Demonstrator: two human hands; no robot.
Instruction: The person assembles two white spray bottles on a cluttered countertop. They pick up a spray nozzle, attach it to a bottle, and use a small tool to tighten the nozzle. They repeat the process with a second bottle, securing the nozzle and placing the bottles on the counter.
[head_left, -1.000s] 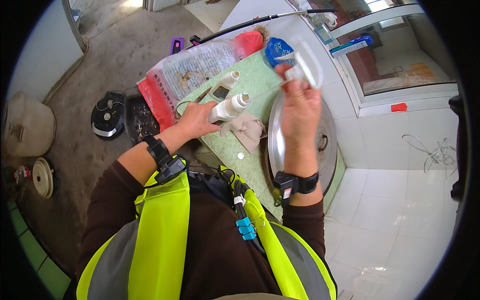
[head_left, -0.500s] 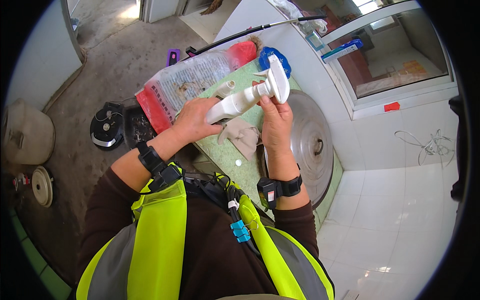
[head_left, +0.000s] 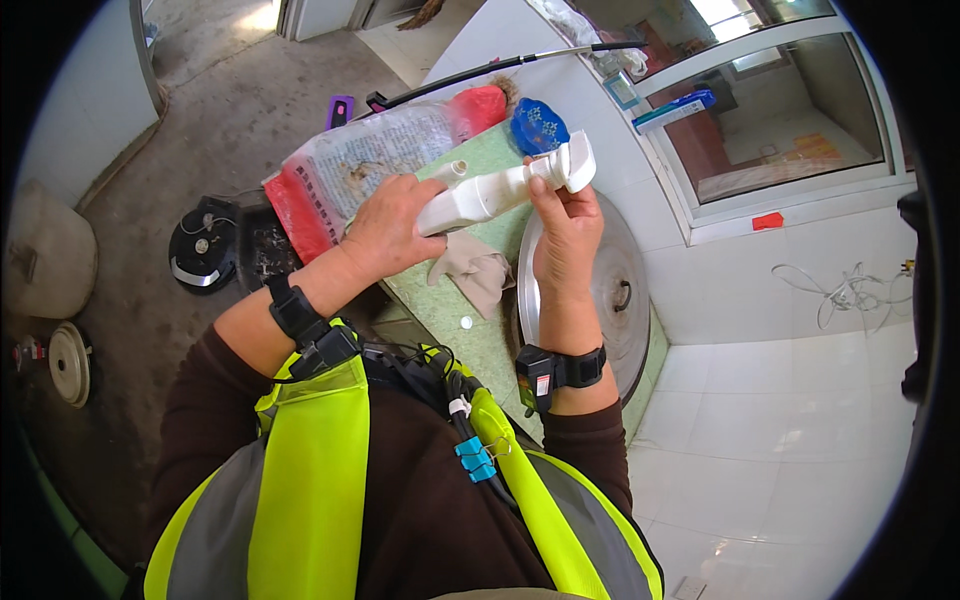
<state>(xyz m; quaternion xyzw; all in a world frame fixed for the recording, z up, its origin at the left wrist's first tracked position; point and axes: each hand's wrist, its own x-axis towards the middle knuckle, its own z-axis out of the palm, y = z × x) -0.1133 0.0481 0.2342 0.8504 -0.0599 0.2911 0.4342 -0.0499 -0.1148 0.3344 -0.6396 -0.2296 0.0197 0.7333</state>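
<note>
A white spray bottle (head_left: 472,202) lies tilted across my two hands above a green counter (head_left: 440,300). My left hand (head_left: 388,228) is wrapped round its body near the base. At the other end, my right hand (head_left: 566,238) has thumb and fingers closed at the neck, just below the white spray head (head_left: 580,165). The trigger cannot be made out from this side. Behind my left hand shows the open neck of another white bottle (head_left: 455,168), its lower part hidden. A crumpled beige cloth (head_left: 472,270) and a small white cap (head_left: 466,323) rest on the counter below.
To the right is a large round metal lid (head_left: 612,325) with a handle. A red and white sack (head_left: 350,170), a blue patterned dish (head_left: 540,127) and a long black pole (head_left: 480,72) are beyond. A black round appliance (head_left: 203,245) stands on the floor at left.
The spray head has turned, so its trigger no longer shows, and it has dipped slightly. My right fingers have shifted round the neck. The left hand keeps its hold.
</note>
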